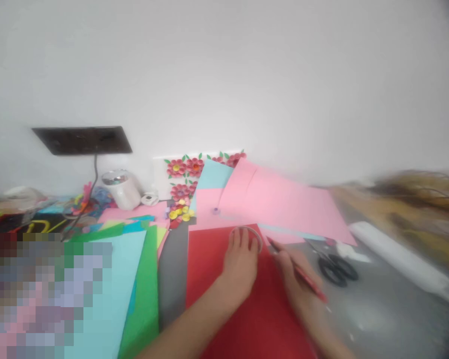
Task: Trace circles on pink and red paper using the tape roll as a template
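Near its top edge, a sheet of red paper point(247, 319) lies beneath both hands. My left hand point(241, 267) rests on that sheet with its fingers bent over a round, thin-rimmed object point(261, 240), pressing it to the paper. Most of this round piece is hidden by the fingers, so its kind is unclear. In my right hand point(301, 284) is a red pencil point(310, 283), its dark tip pointing up and left beside the round rim. Some blur softens both hands.
Pink sheets point(277, 199) lie behind the red paper. Right of my right hand are black-handled scissors point(336, 269) and a white roll point(400, 259). Green and light-blue sheets point(123, 269) lie left. Paper flowers point(177, 169), a white cup-shaped container point(123, 192) and a wall socket point(84, 139) are farther back.
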{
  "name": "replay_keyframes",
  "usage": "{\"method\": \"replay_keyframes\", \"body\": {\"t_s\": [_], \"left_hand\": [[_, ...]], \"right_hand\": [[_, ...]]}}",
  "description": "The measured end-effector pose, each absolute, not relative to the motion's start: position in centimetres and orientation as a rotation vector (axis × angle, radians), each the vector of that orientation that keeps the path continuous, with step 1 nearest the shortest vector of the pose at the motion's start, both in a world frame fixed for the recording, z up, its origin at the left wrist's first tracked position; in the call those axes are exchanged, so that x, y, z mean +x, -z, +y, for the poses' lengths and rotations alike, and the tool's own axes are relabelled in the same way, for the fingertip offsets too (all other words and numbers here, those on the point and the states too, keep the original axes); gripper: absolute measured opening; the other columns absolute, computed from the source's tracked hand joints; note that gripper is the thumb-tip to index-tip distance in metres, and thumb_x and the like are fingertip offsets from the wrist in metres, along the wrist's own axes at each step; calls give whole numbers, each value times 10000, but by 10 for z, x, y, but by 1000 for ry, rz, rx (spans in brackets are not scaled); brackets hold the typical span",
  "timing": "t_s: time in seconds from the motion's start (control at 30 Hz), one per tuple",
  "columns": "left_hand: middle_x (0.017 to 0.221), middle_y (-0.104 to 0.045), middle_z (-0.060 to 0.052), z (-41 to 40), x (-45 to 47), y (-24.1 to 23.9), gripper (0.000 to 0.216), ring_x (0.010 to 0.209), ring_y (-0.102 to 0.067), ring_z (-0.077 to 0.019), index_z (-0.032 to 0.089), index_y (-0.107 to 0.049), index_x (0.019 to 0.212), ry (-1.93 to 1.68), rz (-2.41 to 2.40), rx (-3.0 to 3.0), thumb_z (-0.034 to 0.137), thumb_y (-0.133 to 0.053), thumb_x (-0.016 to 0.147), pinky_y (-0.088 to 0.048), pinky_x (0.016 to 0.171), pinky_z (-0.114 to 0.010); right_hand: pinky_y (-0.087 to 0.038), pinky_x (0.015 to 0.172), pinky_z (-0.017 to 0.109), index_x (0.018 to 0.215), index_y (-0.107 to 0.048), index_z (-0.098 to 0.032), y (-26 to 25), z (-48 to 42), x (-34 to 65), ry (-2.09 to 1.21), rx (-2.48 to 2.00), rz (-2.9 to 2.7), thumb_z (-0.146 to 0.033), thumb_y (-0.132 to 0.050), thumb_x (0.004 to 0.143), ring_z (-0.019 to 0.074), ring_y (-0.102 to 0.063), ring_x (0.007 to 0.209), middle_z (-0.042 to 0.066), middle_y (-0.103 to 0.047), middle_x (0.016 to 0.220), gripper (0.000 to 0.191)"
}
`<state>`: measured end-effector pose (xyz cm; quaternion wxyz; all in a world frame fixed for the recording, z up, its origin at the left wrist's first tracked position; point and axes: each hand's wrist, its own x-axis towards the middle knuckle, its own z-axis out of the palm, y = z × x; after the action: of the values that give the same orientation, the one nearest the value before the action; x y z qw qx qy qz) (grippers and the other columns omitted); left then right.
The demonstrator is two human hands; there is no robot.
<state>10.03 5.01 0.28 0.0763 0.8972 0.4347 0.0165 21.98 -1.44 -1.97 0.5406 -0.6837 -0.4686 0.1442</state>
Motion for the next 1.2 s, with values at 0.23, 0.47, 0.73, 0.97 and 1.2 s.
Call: {"method": "replay_keyframes", "body": {"t_s": [0.23, 0.47, 0.73, 0.97, 1.2], "left_hand": [[1472, -250, -171, 51, 97, -13, 594, 1342, -205, -380, 122, -357, 1346, 76, 1273, 2752, 97, -498, 770, -244, 1083, -491], [1399, -358, -175, 52, 99, -18, 590, 1289, -297, -398, 116, -392, 1318, 134, 1239, 2806, 137, -552, 751, -256, 1073, -481], [1398, -366, -156, 55, 99, -14, 467, 1291, -295, -380, 150, -447, 1283, 110, 1246, 2812, 146, -462, 816, -266, 1052, -493], [1424, -327, -176, 55, 100, -16, 613, 1297, -273, -384, 153, -358, 1363, 145, 1220, 2817, 188, -538, 779, -257, 1046, -508], [1386, -384, -155, 55, 98, -16, 537, 1252, -348, -364, 158, -396, 1342, 114, 1210, 2861, 168, -480, 812, -277, 1037, -483]], "right_hand": [[-524, 749, 327, 790, -672, -123, -6, 48, 235, -836, -1537, -769, -426, -615, 730, 251, -690, 802, 100, -726, 773, 314], [-542, 641, 303, 658, -645, -146, -3, 90, 237, -849, -1496, -939, -379, -564, 771, 222, -688, 664, 91, -712, 647, 271], [-510, 561, 273, 700, -562, -178, 2, 113, 235, -693, -1583, -1217, -326, -548, 791, 191, -667, 585, 69, -681, 615, 174], [-473, 562, 266, 800, -537, -185, 8, 121, 226, -660, -1594, -1424, -337, -507, 802, 165, -631, 589, 39, -655, 671, 155], [-400, 533, 265, 735, -533, -189, 10, 129, 241, -547, -1689, -1550, -356, -519, 773, 168, -575, 571, 23, -612, 625, 172]]}}
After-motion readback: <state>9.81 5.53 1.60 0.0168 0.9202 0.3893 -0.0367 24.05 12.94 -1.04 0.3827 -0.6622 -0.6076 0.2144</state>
